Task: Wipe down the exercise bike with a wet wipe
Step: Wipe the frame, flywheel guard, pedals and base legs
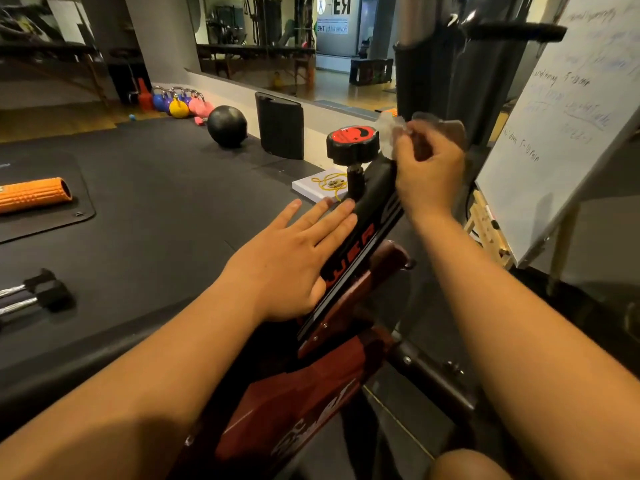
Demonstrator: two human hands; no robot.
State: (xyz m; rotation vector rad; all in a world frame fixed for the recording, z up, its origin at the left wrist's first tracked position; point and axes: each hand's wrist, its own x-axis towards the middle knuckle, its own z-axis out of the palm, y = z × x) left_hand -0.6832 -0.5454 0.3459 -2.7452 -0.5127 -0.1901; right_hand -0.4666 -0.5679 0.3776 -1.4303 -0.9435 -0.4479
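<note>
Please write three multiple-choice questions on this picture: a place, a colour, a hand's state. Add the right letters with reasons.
1. The foam roller lies: A on a mat B on the whiteboard C in a hand
2. The top of the knob is: A blue B red C green
3. The left hand is: A flat on the bike frame B a fist C holding a ball

1 A: it sits on the dark mat.
2 B: its cap is red.
3 A: straight fingers rest on the frame; the right hand pinches the wet wipe.
</note>
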